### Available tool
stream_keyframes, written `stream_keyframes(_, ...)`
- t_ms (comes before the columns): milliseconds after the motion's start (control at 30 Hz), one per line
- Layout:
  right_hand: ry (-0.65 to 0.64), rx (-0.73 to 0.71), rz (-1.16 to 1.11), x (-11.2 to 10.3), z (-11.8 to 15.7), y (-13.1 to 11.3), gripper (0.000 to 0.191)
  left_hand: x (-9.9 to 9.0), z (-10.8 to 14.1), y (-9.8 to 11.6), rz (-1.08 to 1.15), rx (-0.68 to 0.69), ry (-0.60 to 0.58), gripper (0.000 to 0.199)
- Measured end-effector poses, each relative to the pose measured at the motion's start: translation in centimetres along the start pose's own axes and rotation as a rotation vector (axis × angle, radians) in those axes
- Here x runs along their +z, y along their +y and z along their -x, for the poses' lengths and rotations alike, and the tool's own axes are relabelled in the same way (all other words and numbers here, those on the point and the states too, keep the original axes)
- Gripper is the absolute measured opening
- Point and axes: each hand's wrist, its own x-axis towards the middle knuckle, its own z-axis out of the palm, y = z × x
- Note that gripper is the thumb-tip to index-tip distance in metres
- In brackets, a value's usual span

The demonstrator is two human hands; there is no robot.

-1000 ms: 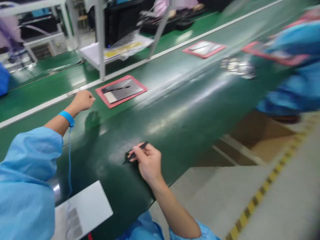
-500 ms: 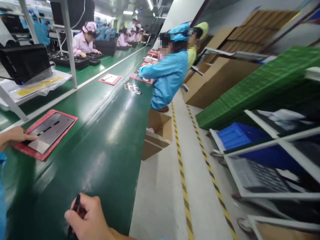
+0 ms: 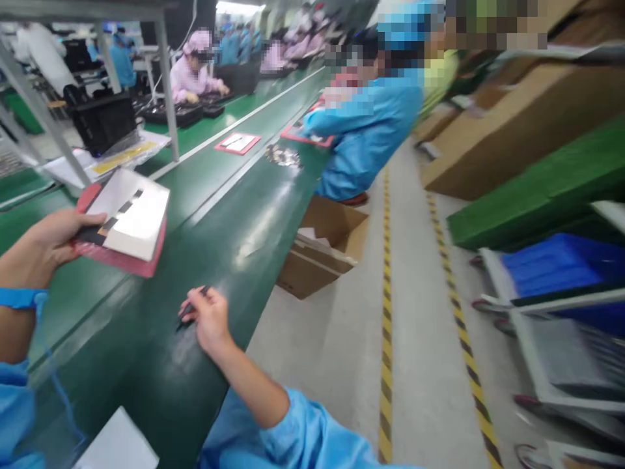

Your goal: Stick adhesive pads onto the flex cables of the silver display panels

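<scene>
My left hand (image 3: 53, 238) grips the left edge of a flat silvery panel (image 3: 141, 225) with dark strips across it, thumb on top. Beneath the panel is a pink bubble-wrap pad (image 3: 141, 264), held with it. Both are tilted above the green bench (image 3: 229, 260). A blue strap with a cord (image 3: 22, 298) circles my left wrist. My right hand (image 3: 213, 322) is closed around a thin black pen-like tool (image 3: 185, 318), low over the bench; its tip is blurred. A white sheet-like piece (image 3: 120, 446) lies at the near left.
Farther along the bench are another pink pad with a panel (image 3: 237, 143) and a pile of small shiny parts (image 3: 283, 156). A co-worker in blue (image 3: 366, 130) sits at the right edge. A cardboard box (image 3: 312, 270) stands below. Shelf posts (image 3: 168, 91) rise at left.
The panel and pink pad, flat on the bench before with my left finger on them, are now lifted and tilted in my left hand. My right hand has moved forward with the black tool.
</scene>
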Motion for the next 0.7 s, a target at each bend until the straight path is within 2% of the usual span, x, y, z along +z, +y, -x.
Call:
stream_keyframes(67,0.104,-0.017,-0.086,-1.7,0.2,-0.8,0.028,0.7,5.9,0.6,0.147,-0.239,-0.004,0.02)
stream_keyframes(133,0.227,-0.045,-0.161,-3.3,-0.1,-1.1,0.026,2.2,12.7,0.0,0.272,-0.388,0.056,0.021)
stream_keyframes(200,0.315,-0.072,-0.202,-4.4,-0.7,-1.0,0.024,4.4,19.3,-1.2,0.357,-0.491,0.127,0.032)
stream_keyframes(267,0.349,-0.086,-0.204,-5.1,-1.0,-0.9,0.023,6.8,24.9,-2.5,0.395,-0.569,0.189,0.043)
stream_keyframes(367,0.341,-0.103,-0.152,-5.5,-0.9,-1.1,0.02,8.9,30.9,-3.9,0.354,-0.628,0.227,0.052)
stream_keyframes(400,0.335,-0.109,-0.124,-5.5,-0.8,-1.2,0.02,9.0,32.4,-4.1,0.309,-0.635,0.212,0.051)
stream_keyframes(467,0.334,-0.13,-0.056,-5.4,-0.6,-1.4,0.021,7.9,35.1,-4.1,0.179,-0.632,0.143,0.042)
stream_keyframes(533,0.334,-0.166,0.016,-5.0,-0.3,-1.4,0.025,5.8,37.8,-3.8,0.014,-0.61,0.08,0.031)
stream_keyframes(600,0.309,-0.195,0.079,-4.1,0.5,-1.2,0.029,3.5,40.5,-3.8,-0.16,-0.567,0.078,0.028)
stream_keyframes(633,0.272,-0.208,0.109,-3.4,1.3,-1.0,0.028,2.6,41.9,-4.0,-0.243,-0.542,0.092,0.031)
stream_keyframes(700,0.103,-0.24,0.182,-1.6,3.8,-0.4,0.021,1.3,44.6,-5.0,-0.385,-0.495,0.113,0.039)
